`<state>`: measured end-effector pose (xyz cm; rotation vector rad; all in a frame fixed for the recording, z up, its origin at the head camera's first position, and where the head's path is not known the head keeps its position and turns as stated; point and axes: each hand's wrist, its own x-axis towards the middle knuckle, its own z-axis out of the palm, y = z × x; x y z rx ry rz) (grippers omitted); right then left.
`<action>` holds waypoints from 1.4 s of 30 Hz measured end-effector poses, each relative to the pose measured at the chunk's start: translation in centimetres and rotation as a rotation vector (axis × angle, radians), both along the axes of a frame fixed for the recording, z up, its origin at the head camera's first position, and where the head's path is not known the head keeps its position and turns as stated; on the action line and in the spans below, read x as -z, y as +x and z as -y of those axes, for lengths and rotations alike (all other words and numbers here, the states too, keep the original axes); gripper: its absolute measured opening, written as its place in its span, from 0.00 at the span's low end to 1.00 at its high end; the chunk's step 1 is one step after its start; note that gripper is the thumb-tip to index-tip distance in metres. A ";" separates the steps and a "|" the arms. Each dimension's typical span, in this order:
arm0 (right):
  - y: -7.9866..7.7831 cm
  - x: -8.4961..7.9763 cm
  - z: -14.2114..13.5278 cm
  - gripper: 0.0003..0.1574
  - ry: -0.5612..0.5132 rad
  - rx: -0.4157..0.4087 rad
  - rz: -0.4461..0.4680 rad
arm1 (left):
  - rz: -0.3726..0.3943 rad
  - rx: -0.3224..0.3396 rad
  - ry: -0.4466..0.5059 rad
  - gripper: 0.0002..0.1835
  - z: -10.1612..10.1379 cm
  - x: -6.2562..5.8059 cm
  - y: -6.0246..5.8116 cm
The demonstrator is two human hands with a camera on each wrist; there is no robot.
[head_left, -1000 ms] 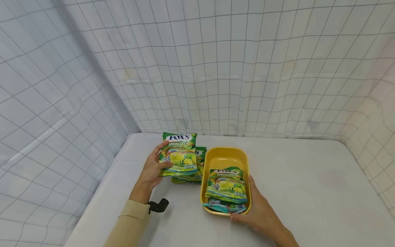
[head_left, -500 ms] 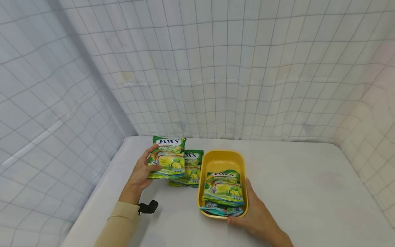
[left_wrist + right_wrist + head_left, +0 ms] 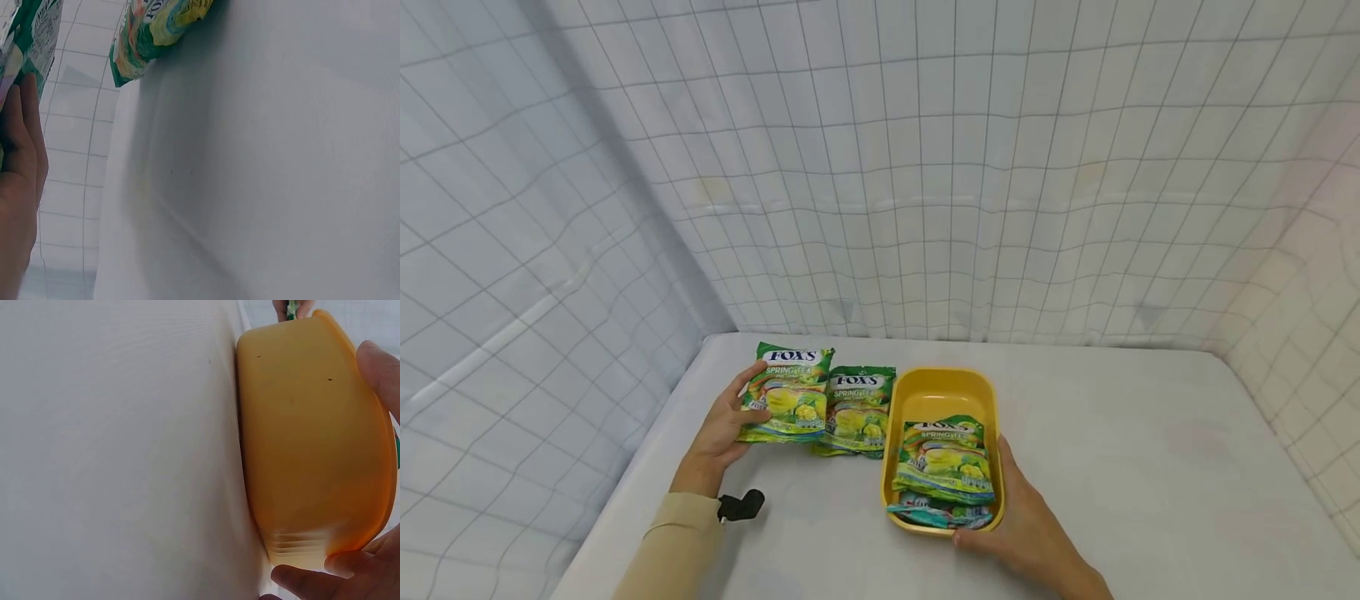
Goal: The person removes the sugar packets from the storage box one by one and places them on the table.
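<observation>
My left hand [image 3: 721,432] grips a green Fox's Spring Tea candy bag [image 3: 786,398] by its left side, thumb across the front. The bag is held upright, its lower right edge overlapping a second green candy bag [image 3: 859,410] in the head view. That second bag stands beside a yellow plastic tub [image 3: 942,383]. Inside the tub, another Spring Tea bag [image 3: 943,465] rests over a teal packet [image 3: 942,512] at the near end. My right hand [image 3: 1028,521] holds the tub at its near right corner, thumb at the near rim and fingers along the side [image 3: 312,425].
A white cloth covers the table [image 3: 1120,467]. Grid-patterned white curtains [image 3: 925,208] hang behind it and on both sides. On the left wrist sits a black strap mount [image 3: 741,506] below a beige sleeve [image 3: 677,542].
My left hand has moved left and slightly toward me with its candy bag, uncovering more of the second bag. My right hand still holds the tub; the head view has shifted a little.
</observation>
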<state>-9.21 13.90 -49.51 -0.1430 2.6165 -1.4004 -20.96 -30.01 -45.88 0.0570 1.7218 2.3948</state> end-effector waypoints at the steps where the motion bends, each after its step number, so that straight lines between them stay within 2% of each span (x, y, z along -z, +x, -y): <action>1: 0.0 0.0 0.0 0.93 0.000 -0.004 -0.001 | 0.007 -0.002 -0.001 0.51 0.2 0.2 0.0; 15: 0.1 0.2 -0.2 0.93 -0.004 -0.007 -0.014 | 0.047 -0.039 -0.076 0.50 2.6 2.2 0.1; 21: 0.0 0.2 -0.2 0.93 -0.024 -0.009 -0.019 | 0.097 -0.074 -0.103 0.50 2.9 2.7 0.3; 27: -0.1 0.2 -0.2 0.93 -0.017 -0.015 -0.025 | 0.118 -0.071 -0.131 0.49 2.8 3.1 0.4; 42: 0.0 0.3 0.2 0.92 -0.009 -0.003 -0.036 | 0.142 -0.038 -0.214 0.50 2.2 2.8 -1.7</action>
